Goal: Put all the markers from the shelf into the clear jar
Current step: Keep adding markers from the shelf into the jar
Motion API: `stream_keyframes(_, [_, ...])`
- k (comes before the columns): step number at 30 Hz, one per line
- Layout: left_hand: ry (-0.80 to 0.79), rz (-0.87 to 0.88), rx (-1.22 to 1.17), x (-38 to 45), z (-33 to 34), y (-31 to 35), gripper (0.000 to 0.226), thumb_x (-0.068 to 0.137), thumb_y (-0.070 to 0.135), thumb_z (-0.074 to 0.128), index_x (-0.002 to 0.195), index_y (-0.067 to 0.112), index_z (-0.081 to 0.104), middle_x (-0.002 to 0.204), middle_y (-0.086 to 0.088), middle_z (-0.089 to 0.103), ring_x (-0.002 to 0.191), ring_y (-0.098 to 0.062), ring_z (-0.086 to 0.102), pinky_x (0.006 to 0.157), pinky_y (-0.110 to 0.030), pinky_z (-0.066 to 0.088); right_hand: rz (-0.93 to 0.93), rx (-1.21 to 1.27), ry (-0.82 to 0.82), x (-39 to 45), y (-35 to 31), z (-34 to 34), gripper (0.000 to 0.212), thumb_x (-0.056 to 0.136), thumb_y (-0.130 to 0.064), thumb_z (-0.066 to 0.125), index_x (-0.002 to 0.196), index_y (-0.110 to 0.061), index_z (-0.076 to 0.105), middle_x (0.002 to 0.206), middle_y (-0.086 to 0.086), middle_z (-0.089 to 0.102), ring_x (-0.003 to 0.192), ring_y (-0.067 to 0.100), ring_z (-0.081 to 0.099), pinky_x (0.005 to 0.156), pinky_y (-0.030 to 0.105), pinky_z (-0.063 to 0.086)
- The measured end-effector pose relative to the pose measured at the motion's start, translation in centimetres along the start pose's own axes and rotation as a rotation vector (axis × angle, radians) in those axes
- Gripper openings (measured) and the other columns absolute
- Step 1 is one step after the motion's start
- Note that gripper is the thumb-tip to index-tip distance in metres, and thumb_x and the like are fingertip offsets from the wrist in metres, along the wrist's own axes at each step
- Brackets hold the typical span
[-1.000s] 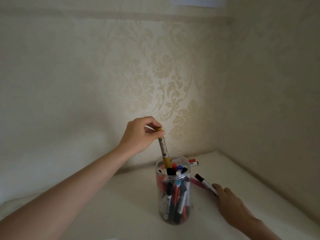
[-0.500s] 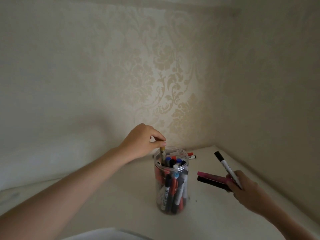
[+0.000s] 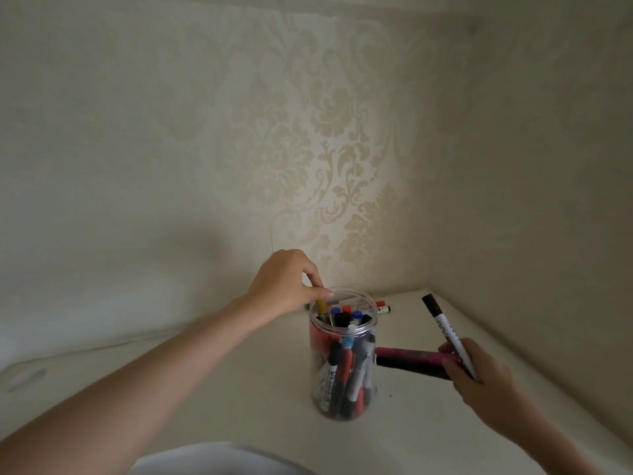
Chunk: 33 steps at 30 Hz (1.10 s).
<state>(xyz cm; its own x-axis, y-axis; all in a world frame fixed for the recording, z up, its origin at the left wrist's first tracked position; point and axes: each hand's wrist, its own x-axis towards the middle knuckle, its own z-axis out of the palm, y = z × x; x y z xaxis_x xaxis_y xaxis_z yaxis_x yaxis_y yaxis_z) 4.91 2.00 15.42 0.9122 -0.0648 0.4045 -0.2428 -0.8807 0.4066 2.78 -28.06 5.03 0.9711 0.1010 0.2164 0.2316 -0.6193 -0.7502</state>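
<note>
My left hand (image 3: 286, 286) pinches the yellow marker (image 3: 322, 307) at the jar (image 3: 342, 354) mouth, maybe touching the rim, so I'll release it straight down while my right hand (image 3: 479, 375) grips three markers (image 3: 442, 329).

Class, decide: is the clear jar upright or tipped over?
Upright. The clear jar stands on its base on the shelf, open mouth facing up, with markers standing inside.

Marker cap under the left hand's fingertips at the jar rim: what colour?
Mustard yellow cap, head view.
</note>
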Motion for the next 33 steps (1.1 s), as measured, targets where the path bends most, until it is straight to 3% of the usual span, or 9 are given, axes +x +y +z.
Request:
stream_keyframes(6, [-0.253,-0.004,0.103,0.7,0.8,1.1,0.020,0.063,0.042,0.088,0.062,0.027,0.074,0.065,0.010,0.066,0.063,-0.008,0.060,0.054,-0.017,0.033,-0.020,0.057,0.014,-0.2,-0.4,-0.6,0.015,0.091,-0.017,0.058,0.089,-0.030,0.065,0.048,-0.005,0.051,0.046,0.013,0.046,0.051,0.034,0.040])
stream_keyframes(10, [-0.239,-0.060,0.126,0.8,1.7,1.4,0.019,0.065,0.036,0.088,0.075,0.023,0.079,0.053,0.014,0.057,0.054,-0.004,0.053,0.050,-0.017,0.032,-0.050,0.065,0.006,-0.6,-1.0,-1.5,0.013,0.092,-0.019,0.057,0.090,-0.029,0.066,0.049,-0.004,0.051,0.046,0.011,0.047,0.052,0.033,0.041])
stream_keyframes(13, [-0.323,-0.063,0.017,0.8,1.1,1.1,0.025,0.081,0.045,0.074,0.092,0.023,0.078,0.078,0.013,0.069,0.072,-0.005,0.062,0.061,-0.019,0.042,-0.070,0.057,0.067,-0.6,-1.2,-3.0,0.012,0.091,-0.021,0.059,0.086,-0.029,0.064,0.049,0.001,0.052,0.044,0.013,0.047,0.051,0.032,0.042])
stream_keyframes(15, [-0.359,-0.080,-0.173,0.1,0.0,0.3,0.028,0.088,0.047,0.064,0.106,0.026,0.071,0.103,0.012,0.069,0.093,-0.005,0.065,0.080,-0.023,0.049,-0.109,0.022,0.153,-0.2,-1.5,-4.8,0.007,0.085,-0.038,0.065,0.086,-0.032,0.061,0.051,0.008,0.056,0.041,0.011,0.048,0.045,0.032,0.042])
stream_keyframes(19, [-0.536,-0.172,-0.494,-2.0,-1.0,-1.6,0.068,0.078,0.051,0.075,0.135,0.033,0.044,0.132,0.019,0.051,0.119,0.003,0.054,0.103,-0.028,0.045,-0.273,0.060,0.249,1.7,-5.1,-9.9,0.057,0.068,-0.079,0.055,0.088,-0.025,0.059,0.063,0.008,0.064,0.039,0.015,0.049,0.041,0.034,0.040])
stream_keyframes(21, [-0.595,-0.156,-0.520,-2.6,0.0,-2.6,0.093,0.068,0.038,0.087,0.143,0.034,0.033,0.141,0.018,0.045,0.130,-0.002,0.045,0.110,-0.031,0.041,-0.407,0.092,0.196,3.4,-9.1,-10.5,0.045,0.076,-0.066,0.060,0.088,-0.022,0.060,0.058,0.011,0.059,0.042,0.016,0.049,0.041,0.029,0.041])
stream_keyframes(24, [-0.576,-0.140,-0.526,-3.2,2.1,-3.1,0.113,0.058,0.031,0.093,0.146,0.039,0.023,0.148,0.015,0.041,0.138,-0.006,0.037,0.115,-0.036,0.036,-0.546,-0.097,0.042,5.6,-13.9,-7.9,0.007,0.085,-0.024,0.066,0.090,-0.025,0.061,0.058,-0.001,0.059,0.047,0.014,0.053,0.051,0.025,0.046])
stream_keyframes(27, [-0.526,-0.126,-0.586,-3.5,3.4,-3.1,0.115,0.056,0.028,0.094,0.146,0.039,0.023,0.145,0.013,0.046,0.137,-0.007,0.039,0.116,-0.038,0.035,-0.547,-0.299,-0.160,6.5,-16.5,-5.3,0.009,0.087,-0.025,0.064,0.095,-0.029,0.062,0.070,-0.007,0.063,0.060,0.016,0.060,0.060,0.032,0.050])
stream_keyframes(33, [-0.501,-0.101,-0.627,-3.4,3.9,-3.4,0.107,0.062,0.020,0.092,0.145,0.034,0.025,0.144,0.012,0.047,0.137,-0.010,0.040,0.113,-0.041,0.039,-0.526,-0.274,-0.425,8.2,-17.0,-3.0,0.006,0.089,-0.023,0.063,0.090,-0.029,0.061,0.068,-0.010,0.060,0.054,-0.001,0.056,0.058,0.020,0.045])
